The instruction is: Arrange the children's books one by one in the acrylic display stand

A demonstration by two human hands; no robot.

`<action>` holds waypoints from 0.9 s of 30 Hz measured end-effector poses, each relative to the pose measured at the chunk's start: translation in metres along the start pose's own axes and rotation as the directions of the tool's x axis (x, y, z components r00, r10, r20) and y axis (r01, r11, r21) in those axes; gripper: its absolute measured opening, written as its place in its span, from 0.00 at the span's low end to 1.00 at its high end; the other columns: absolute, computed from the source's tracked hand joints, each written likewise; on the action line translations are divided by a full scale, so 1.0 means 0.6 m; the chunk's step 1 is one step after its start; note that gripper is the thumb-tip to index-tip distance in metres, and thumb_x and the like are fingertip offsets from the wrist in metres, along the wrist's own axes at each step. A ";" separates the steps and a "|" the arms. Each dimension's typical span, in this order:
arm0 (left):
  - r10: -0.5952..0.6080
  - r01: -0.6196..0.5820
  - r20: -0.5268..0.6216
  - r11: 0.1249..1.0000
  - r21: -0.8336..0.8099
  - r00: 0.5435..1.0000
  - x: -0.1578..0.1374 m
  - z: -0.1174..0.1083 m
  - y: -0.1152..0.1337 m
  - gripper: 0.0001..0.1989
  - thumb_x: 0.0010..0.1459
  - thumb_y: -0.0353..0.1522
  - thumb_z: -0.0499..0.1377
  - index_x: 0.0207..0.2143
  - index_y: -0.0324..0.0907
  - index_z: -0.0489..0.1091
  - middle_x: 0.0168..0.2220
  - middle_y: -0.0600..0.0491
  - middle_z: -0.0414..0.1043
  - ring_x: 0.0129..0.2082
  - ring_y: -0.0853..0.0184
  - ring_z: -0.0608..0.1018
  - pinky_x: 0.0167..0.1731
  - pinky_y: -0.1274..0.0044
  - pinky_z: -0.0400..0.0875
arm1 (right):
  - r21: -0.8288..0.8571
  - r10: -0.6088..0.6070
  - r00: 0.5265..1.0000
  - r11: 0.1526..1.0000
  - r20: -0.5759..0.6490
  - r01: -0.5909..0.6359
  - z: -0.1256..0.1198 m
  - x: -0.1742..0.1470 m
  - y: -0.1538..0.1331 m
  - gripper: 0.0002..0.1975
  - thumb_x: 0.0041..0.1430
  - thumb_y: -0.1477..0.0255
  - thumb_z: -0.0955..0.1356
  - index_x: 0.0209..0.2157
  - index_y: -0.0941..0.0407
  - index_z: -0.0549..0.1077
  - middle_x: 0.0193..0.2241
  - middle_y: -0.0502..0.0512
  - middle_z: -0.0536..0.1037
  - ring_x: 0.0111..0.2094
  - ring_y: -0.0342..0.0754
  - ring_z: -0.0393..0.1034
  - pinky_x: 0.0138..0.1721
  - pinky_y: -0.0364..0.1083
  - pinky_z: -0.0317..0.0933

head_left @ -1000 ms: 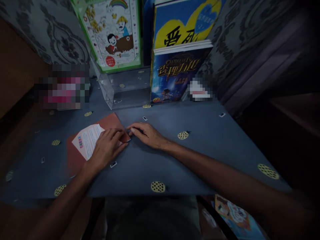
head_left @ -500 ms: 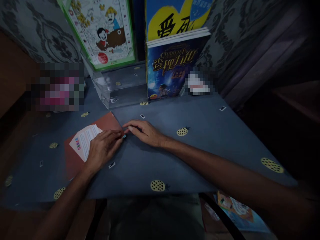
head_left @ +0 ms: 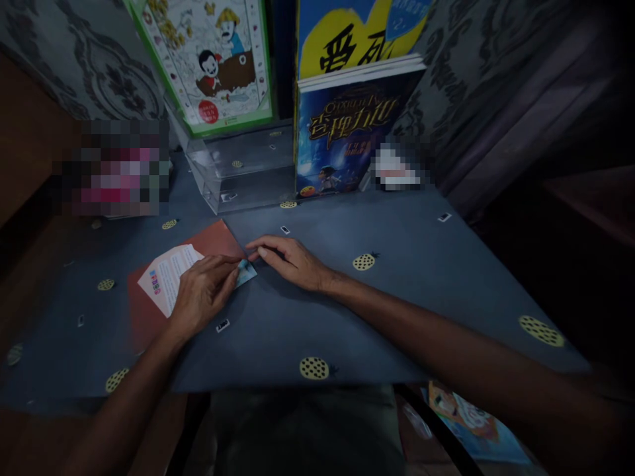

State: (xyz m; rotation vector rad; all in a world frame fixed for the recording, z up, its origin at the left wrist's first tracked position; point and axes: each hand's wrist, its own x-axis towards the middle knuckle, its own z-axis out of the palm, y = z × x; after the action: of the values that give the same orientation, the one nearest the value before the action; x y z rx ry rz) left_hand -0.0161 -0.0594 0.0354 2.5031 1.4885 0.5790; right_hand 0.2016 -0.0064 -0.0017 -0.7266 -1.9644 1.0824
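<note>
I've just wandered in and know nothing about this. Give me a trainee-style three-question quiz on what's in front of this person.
1. Which of the person's hands lies over part of the reddish-brown booklet?
2. True or false: the dark blue book stands in front of the blue-and-yellow book.
3. Fill the blank: near the right hand, a light ____ patch shows.

Key: 1. The left hand. 2. True. 3. Blue.

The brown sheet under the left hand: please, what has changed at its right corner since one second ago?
A blue corner now shows where the brown sheet covered it. The left hand has drawn its thumb leftward, toward the fingers; whether they grip the sheet is unclear. The right hand stays beside the corner; the white paper looks unmoved.
</note>
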 end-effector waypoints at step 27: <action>0.159 -0.155 -0.087 0.986 0.056 0.983 -0.011 0.020 -0.026 0.13 0.68 0.34 0.55 0.46 0.42 0.78 0.45 0.47 0.81 0.43 0.60 0.80 0.41 0.67 0.74 | -0.357 -0.225 0.955 0.891 0.192 0.282 0.011 -0.010 -0.003 0.13 0.71 0.73 0.62 0.48 0.55 0.78 0.37 0.56 0.81 0.41 0.51 0.71 0.47 0.51 0.63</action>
State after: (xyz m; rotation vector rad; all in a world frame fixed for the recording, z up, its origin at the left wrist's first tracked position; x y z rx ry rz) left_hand -0.0266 -0.0571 0.0177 2.6829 1.3582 0.6994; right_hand 0.1991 -0.0145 -0.0047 -0.5763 -2.3554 0.6138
